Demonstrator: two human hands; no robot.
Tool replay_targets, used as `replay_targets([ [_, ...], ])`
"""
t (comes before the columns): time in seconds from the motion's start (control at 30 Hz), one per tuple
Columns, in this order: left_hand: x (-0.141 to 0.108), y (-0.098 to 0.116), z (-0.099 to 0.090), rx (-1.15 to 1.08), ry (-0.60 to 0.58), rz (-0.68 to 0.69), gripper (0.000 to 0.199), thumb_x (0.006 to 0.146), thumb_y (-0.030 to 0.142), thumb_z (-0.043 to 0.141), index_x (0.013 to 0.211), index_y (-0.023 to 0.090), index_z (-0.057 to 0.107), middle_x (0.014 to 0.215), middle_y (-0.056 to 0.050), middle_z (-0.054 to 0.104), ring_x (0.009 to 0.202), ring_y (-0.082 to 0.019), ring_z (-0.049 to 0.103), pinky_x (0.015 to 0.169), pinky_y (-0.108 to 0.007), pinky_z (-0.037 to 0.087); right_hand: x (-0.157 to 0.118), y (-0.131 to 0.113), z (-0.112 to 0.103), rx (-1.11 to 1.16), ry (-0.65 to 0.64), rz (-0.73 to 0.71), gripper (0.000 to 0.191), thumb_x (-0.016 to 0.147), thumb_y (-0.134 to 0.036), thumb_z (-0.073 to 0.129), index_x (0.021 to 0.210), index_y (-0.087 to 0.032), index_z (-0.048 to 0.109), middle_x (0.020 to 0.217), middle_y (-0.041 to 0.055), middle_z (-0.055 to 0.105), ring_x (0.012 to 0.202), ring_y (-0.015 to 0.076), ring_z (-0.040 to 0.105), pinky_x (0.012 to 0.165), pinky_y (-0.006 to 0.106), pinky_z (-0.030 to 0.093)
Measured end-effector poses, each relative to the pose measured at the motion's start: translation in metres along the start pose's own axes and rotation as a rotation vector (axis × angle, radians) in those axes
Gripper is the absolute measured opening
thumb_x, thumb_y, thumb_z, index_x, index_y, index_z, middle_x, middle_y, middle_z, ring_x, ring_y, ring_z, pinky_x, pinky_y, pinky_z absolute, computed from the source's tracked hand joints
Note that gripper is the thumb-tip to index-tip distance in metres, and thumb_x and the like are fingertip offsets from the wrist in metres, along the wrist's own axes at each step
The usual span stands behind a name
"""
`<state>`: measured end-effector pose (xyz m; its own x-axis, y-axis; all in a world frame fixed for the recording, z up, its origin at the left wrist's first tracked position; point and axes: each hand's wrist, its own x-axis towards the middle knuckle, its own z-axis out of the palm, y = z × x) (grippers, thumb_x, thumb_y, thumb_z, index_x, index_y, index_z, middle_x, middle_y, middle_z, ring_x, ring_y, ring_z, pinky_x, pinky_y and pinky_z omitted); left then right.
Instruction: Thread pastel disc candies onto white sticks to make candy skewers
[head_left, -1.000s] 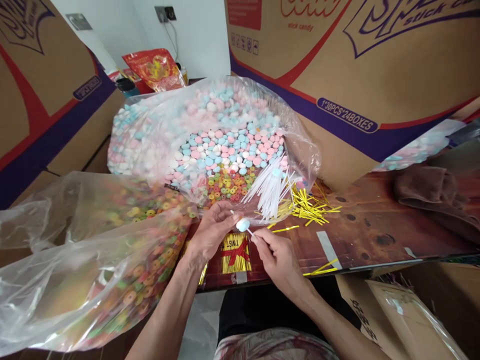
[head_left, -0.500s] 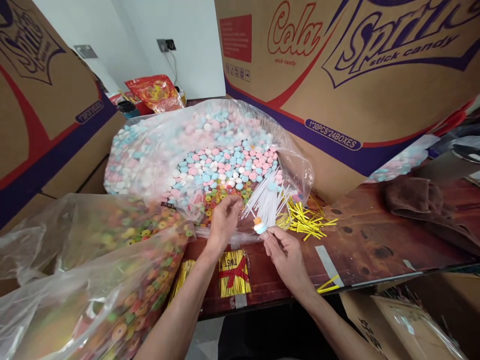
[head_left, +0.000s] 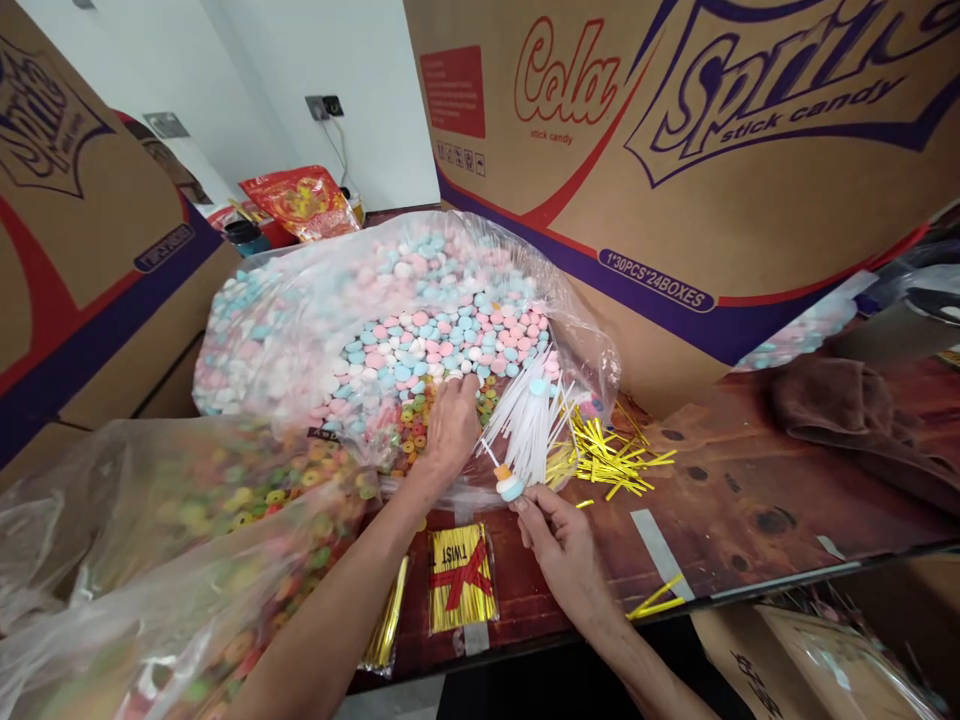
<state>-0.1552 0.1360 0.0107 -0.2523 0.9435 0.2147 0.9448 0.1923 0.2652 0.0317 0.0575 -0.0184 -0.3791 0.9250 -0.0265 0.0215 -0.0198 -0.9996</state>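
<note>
My right hand (head_left: 559,535) pinches a thin white stick threaded with candies (head_left: 508,485): an orange ring on top, then a white and a blue piece. The stick's bare tip pokes up to the left. My left hand (head_left: 452,425) reaches down where the ring candies (head_left: 414,425) meet the pink, blue and white candies (head_left: 450,335). Its fingers are curled, and a white candy lies by the tips; what they hold is hidden. Right of that hand, loose white sticks (head_left: 529,420) lie in a fanned pile with a blue candy on top.
Gold twist ties (head_left: 611,455) lie loose on the right, with a packed bundle (head_left: 463,580) in front. A clear bag of ring candies (head_left: 247,560) fills the left. Cardboard boxes (head_left: 540,230) stand behind. A brown cloth (head_left: 832,400) lies at the right.
My left hand has gone forward and down to the candies. My right hand has come slightly nearer with the stick, which has tilted left. The view has shifted a little.
</note>
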Motion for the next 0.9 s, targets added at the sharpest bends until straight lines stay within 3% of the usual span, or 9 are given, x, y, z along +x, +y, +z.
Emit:
replay_targets([
  [0.13, 0.018, -0.015, -0.002, -0.244, 0.109, -0.125, 0.037, 0.091, 0.013, 0.047, 0.127, 0.014, 0.058, 0.112, -0.015, 0.070, 0.102, -0.028, 0.065, 0.086, -0.039, 0.052, -0.004, 0.002, 0.000, -0.025, -0.011, -0.001, 0.031, 0.098, -0.038, 0.048, 0.073, -0.021, 0.051, 0.061, -0.0047, 0.041, 0.056, 0.0118, 0.039, 0.052, 0.024, 0.030],
  [0.23, 0.041, -0.019, -0.006, -0.257, 0.133, -0.118, 0.036, 0.090, 0.012, 0.046, 0.120, 0.013, 0.066, 0.115, -0.017, 0.071, 0.108, -0.031, 0.064, 0.093, -0.041, 0.050, -0.005, 0.001, 0.001, -0.037, -0.013, 0.003, 0.032, 0.099, -0.038, 0.048, 0.073, -0.021, 0.051, 0.061, -0.0045, 0.042, 0.057, 0.0119, 0.039, 0.052, 0.024, 0.030],
  [0.43, 0.062, -0.008, -0.001, -0.413, 0.096, -0.058, 0.033, 0.089, 0.015, 0.050, 0.114, 0.013, 0.072, 0.103, -0.014, 0.070, 0.095, -0.027, 0.065, 0.088, -0.038, 0.050, -0.004, 0.001, 0.001, -0.049, -0.021, 0.000, 0.032, 0.100, -0.036, 0.047, 0.072, -0.021, 0.047, 0.061, -0.0044, 0.041, 0.057, 0.0121, 0.039, 0.053, 0.025, 0.030],
  [0.6, 0.075, 0.001, 0.011, -0.399, 0.082, -0.032, 0.030, 0.088, 0.012, 0.048, 0.106, 0.014, 0.072, 0.097, -0.013, 0.064, 0.089, -0.025, 0.060, 0.085, -0.035, 0.048, -0.006, 0.004, 0.001, -0.073, -0.038, 0.001, 0.033, 0.101, -0.037, 0.045, 0.072, -0.022, 0.046, 0.062, -0.0044, 0.042, 0.057, 0.0121, 0.039, 0.054, 0.025, 0.030],
  [0.77, 0.077, 0.000, 0.023, -0.364, 0.008, 0.007, 0.026, 0.086, 0.009, 0.047, 0.094, 0.013, 0.071, 0.100, -0.012, 0.056, 0.082, -0.021, 0.055, 0.078, -0.032, 0.047, -0.006, 0.000, 0.001, -0.074, -0.034, 0.007, 0.033, 0.101, -0.037, 0.046, 0.072, -0.022, 0.046, 0.061, -0.0046, 0.042, 0.056, 0.0118, 0.040, 0.053, 0.025, 0.030],
  [0.9, 0.066, -0.002, 0.026, -0.330, 0.016, 0.012, 0.029, 0.083, 0.008, 0.050, 0.103, 0.016, 0.069, 0.106, -0.012, 0.055, 0.083, -0.021, 0.057, 0.077, -0.032, 0.047, -0.005, -0.004, 0.001, -0.057, -0.027, 0.014, 0.032, 0.100, -0.037, 0.046, 0.071, -0.022, 0.046, 0.060, -0.0047, 0.042, 0.056, 0.0116, 0.039, 0.052, 0.025, 0.030],
])
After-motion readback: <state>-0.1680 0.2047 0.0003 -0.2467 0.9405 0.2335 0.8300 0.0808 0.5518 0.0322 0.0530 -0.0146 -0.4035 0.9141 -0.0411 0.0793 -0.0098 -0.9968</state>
